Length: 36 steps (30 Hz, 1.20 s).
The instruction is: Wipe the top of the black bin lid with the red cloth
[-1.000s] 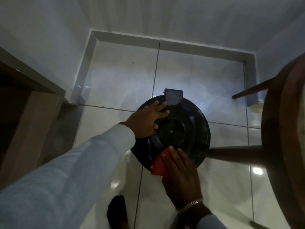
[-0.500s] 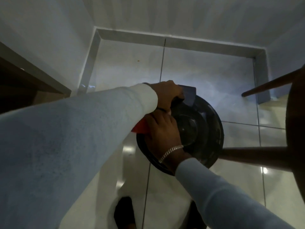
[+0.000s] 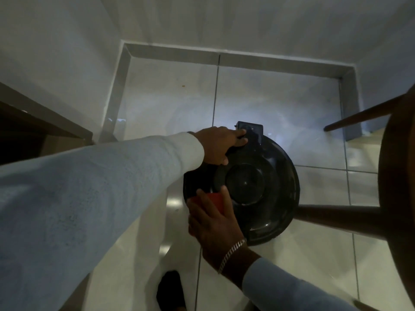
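Note:
A round black bin lid (image 3: 276,176) with a raised centre dome sits on a bin standing on the tiled floor, seen from above. My left hand (image 3: 219,145) grips the lid's far-left rim beside the square hinge block (image 3: 252,131). My right hand (image 3: 213,218), with a chain bracelet on the wrist, presses the red cloth (image 3: 216,200) flat on the lid's near-left part; only a small patch of cloth shows between my fingers. Both arms wear pale blue sleeves.
A dark wooden stool (image 3: 395,176) stands at the right, one leg (image 3: 336,217) reaching over the bin's edge. A wooden cabinet (image 3: 33,122) is at the left. White walls close the corner behind. A dark shoe (image 3: 169,290) shows below.
My right hand has slid the red cloth from the lid's far-left side, near my left hand, down to the near-left part. My left hand stays on the rim by the hinge.

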Motion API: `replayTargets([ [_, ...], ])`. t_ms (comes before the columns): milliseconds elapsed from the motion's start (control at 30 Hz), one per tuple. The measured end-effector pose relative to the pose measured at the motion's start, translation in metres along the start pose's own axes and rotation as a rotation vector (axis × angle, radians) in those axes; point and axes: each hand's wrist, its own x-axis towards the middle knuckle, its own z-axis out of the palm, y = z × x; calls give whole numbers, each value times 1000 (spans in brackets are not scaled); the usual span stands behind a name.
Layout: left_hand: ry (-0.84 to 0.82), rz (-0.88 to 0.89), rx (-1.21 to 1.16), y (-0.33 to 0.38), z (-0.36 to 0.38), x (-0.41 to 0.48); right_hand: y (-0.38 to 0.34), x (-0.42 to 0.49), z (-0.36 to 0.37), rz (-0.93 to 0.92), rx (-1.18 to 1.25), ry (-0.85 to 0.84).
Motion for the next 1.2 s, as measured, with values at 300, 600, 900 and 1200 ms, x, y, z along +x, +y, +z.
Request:
replayTargets([
  [300, 44, -76, 59, 14, 8, -8, 58, -117, 20, 232, 313, 85],
  [600, 121, -251, -1415, 183, -30, -105, 56, -188, -102, 716, 779, 515],
  [900, 355, -235, -1838, 334, -97, -118, 121, -308, -194, 913, 1555, 888],
  [1200, 587, -435, -1125, 406, -101, -51, 233, -289, -151, 1175, 1362, 669],
])
